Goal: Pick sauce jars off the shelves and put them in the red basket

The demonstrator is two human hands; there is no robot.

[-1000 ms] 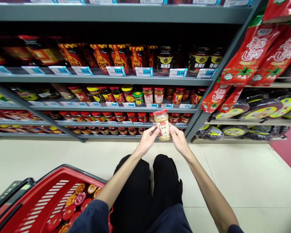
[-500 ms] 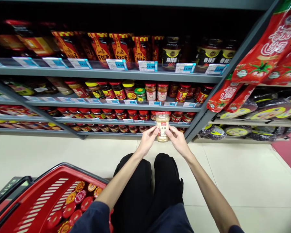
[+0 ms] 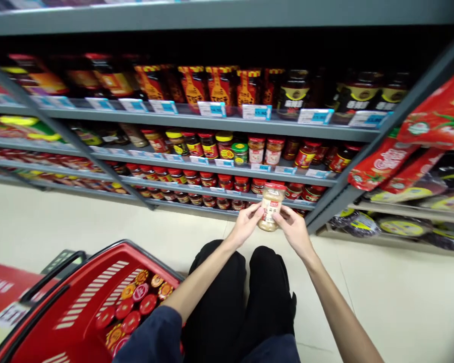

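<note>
Between my two hands is a glass jar [image 3: 271, 204] of pale minced paste with a red lid and a white and red label. My left hand [image 3: 245, 223] pinches its left side, and my right hand [image 3: 293, 229] grips its right side near the label. The jar is nearly upright, tilted a little, above the floor in front of the lowest shelves. To my left stands a red shopping basket [image 3: 87, 297] with several jars [image 3: 131, 321] inside, their red and orange lids facing up.
Grey shelving [image 3: 227, 118] spans the front, lined with sauce jars [image 3: 222, 143] and price tags. Red tomato-print packets [image 3: 382, 161] hang at the right post. Beyond them, dark bagged goods [image 3: 404, 227] lie on low shelves. Pale tiles [image 3: 189, 229] cover the floor.
My view has swung left, so shelves, basket and hands appear further right. Both hands keep hold of the jar, which now leans slightly.
</note>
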